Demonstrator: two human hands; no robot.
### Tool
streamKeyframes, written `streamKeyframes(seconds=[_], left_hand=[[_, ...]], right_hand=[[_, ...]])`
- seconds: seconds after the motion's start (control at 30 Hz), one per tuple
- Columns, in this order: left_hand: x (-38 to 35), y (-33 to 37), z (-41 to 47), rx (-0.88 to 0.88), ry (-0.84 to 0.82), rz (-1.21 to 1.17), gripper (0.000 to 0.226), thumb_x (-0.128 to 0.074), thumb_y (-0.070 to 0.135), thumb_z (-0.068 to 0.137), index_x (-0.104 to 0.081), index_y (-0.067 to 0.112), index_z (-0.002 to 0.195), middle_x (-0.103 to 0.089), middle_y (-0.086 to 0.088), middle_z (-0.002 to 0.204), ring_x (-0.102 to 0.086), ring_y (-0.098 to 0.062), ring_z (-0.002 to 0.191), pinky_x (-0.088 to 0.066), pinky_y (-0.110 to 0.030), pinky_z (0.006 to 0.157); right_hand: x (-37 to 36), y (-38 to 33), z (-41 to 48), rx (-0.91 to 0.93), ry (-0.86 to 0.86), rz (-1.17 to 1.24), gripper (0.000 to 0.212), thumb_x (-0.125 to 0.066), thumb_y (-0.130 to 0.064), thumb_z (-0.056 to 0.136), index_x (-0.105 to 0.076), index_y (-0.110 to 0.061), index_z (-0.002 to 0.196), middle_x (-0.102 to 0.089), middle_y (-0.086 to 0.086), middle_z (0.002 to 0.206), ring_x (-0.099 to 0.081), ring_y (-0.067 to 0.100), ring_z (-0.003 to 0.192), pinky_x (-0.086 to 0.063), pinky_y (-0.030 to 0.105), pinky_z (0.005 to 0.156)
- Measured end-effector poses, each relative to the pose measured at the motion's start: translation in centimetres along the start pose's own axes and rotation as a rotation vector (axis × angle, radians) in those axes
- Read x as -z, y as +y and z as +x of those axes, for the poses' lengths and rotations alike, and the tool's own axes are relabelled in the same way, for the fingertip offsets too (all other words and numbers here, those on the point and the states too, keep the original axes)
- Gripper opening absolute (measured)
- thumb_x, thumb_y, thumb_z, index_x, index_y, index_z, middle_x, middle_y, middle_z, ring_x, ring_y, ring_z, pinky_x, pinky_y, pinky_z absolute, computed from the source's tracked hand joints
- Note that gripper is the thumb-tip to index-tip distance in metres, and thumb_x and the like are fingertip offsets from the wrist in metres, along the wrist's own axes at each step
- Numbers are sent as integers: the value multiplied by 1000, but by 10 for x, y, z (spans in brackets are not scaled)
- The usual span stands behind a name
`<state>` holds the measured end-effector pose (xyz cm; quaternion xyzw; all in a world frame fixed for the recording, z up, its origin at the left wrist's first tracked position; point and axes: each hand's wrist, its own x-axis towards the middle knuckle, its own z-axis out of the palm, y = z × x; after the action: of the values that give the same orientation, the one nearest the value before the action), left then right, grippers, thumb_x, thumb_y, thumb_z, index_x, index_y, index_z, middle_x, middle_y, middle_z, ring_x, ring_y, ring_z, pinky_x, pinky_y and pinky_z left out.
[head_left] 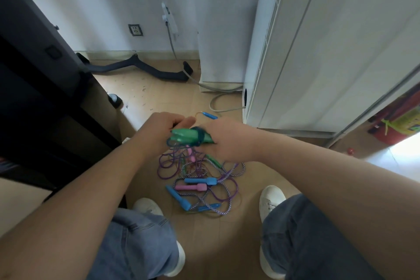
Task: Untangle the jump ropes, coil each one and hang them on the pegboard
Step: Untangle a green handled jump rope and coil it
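The person stands over a tangle of jump ropes (204,173) on the tan floor (216,245), one white shoe (147,206) on each side of the pile. Both hands are raised above it and hold a pair of green handles (183,137) laid side by side. The left hand (159,129) has its fingers curled round one end of them. The right hand (229,141) grips the other end, where a dark blue cord (200,135) is wound round the handles. The right hand's fingertips are hidden beneath it, so I cannot tell how they lie. Loops of the same cord hang down from the handles toward the heap.

In the heap the cords are purple and purple-and-white striped, crossing over one another. A light blue handle (200,180) lies just above a pink handle (191,187), with a second blue handle (178,198) slanting below them. Another pink handle (190,154) sits higher up, right under the hands. One more blue handle (210,116) lies apart, past the hands, near the foot of a white cabinet (318,52).

A wall socket (135,30) sits on the back wall. A grey cable (218,107) curls across the floor beside the cabinet, and a bent black bar (141,66) lies along the skirting. At the far right there is a red and yellow printed thing (402,123), its lettering too blurred to read.
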<state>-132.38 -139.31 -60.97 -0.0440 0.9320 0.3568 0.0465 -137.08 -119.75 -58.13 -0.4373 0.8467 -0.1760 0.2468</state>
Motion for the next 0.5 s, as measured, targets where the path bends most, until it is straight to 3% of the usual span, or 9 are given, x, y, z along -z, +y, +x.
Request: streamKeyframes(seconds=[0.1,0.2,0.27,0.4,0.5], left_hand=[[-5,4,-2,37,39,93,36,-49,24,102,-58,33,69,-56,8,62,-50,-8,55,-32,-15,49],[-14,16,-7,-59,73,157,33,-35,30,106,-58,25,83,-54,7,62,-47,-6,50,-30,-25,48],[-16,18,-9,-146,8,163,26,-36,33,105,-52,28,85,-54,4,61,-51,-11,52,-32,-30,52],[-14,24,-17,-347,-181,276,27,-42,45,102,-51,31,81,-57,5,60,-54,-10,55,-37,-24,51],[-8,32,-19,-448,-142,288,35,-42,50,99,-58,28,77,-61,7,64,-56,-9,57,-40,-22,52]], right_hand=[[4,0,5,-89,137,49,10,-52,-30,103,-55,-22,98,-57,-8,75,-54,6,60,-36,19,52],[8,8,12,-215,287,63,12,-49,-27,103,-53,-20,94,-58,-2,80,-63,19,69,-44,26,55],[9,18,16,-313,344,107,12,-49,-26,102,-54,-17,97,-60,3,85,-69,25,71,-47,29,54],[3,35,18,-442,243,49,14,-49,-24,100,-54,-13,105,-63,8,91,-65,24,61,-57,35,61],[-9,37,18,-378,55,-173,11,-49,-22,98,-56,-14,98,-63,4,82,-64,24,64,-54,34,60]])
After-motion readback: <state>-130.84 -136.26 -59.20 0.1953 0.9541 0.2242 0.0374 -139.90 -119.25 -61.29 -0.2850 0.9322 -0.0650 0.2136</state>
